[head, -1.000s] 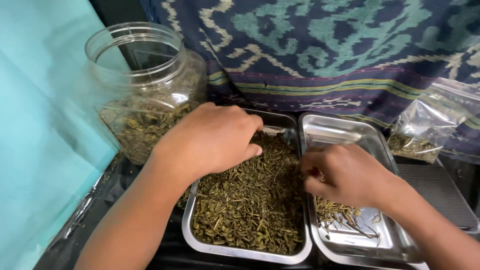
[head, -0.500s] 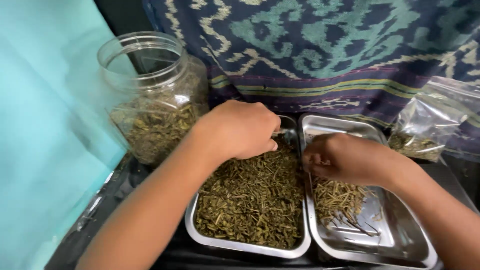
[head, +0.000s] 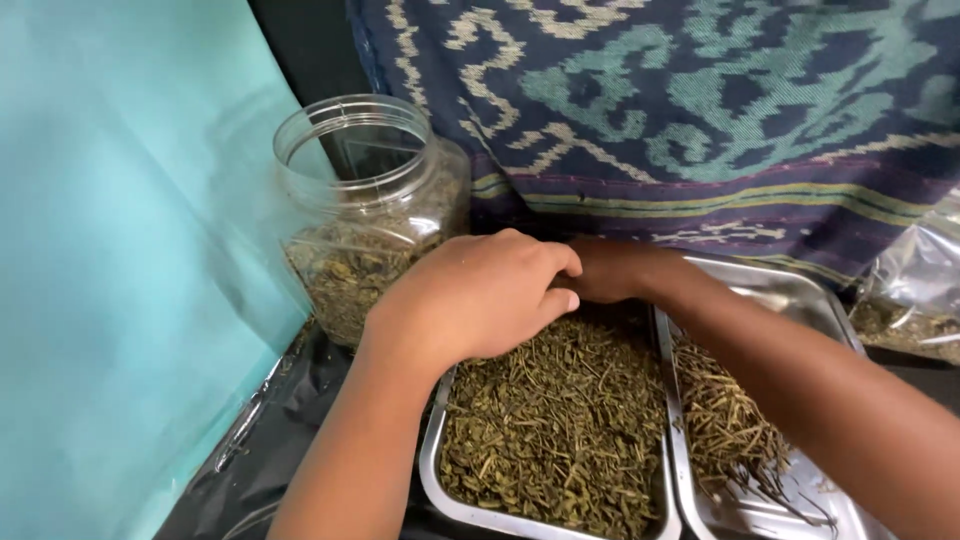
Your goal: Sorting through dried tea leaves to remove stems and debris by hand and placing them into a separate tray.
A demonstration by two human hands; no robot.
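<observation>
My left hand (head: 475,295) lies palm down over the far end of a steel tray (head: 440,478) full of dried green-brown herb pieces (head: 555,430), fingers curled onto the herbs. My right hand (head: 610,272) reaches across from the right and sits behind the left hand's fingertips at the far end of the same tray; its fingers are hidden. A second steel tray (head: 790,300) on the right holds a smaller heap of thin dried stems (head: 725,415) under my right forearm.
An open clear plastic jar (head: 365,210) partly filled with dried herbs stands left of the trays. A clear plastic bag (head: 915,300) with herbs lies at the right edge. Patterned woven cloth (head: 700,110) hangs behind; a turquoise sheet (head: 120,250) covers the left.
My right hand has moved from the right tray leftward to the far end of the left tray, beside my left hand. The view has shifted right.
</observation>
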